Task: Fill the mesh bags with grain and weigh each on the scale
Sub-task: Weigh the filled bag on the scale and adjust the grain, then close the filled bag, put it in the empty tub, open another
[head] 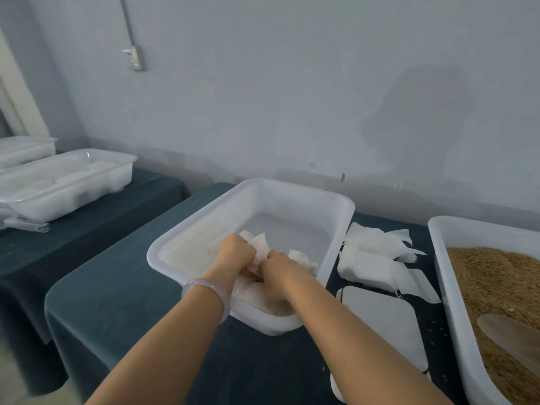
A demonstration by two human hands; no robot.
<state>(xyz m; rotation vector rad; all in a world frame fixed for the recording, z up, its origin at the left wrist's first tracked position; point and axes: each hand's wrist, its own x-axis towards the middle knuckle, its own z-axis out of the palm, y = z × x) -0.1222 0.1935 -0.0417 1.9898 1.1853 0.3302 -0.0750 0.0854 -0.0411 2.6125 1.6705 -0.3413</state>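
My left hand (pixel 238 249) and right hand (pixel 277 268) both clutch a white mesh bag (pixel 261 246) (fingers curled round it) inside the white tub (pixel 201 220). Spare bags (pixel 377 252) and the scale (pixel 385 323) lie just right, grain (pixel 493 285) beyond.

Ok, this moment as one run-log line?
left hand: grips white mesh bag | right hand: grips same bag | where: inside white rectangular plastic tray | flat white scale: right of tray, untouched
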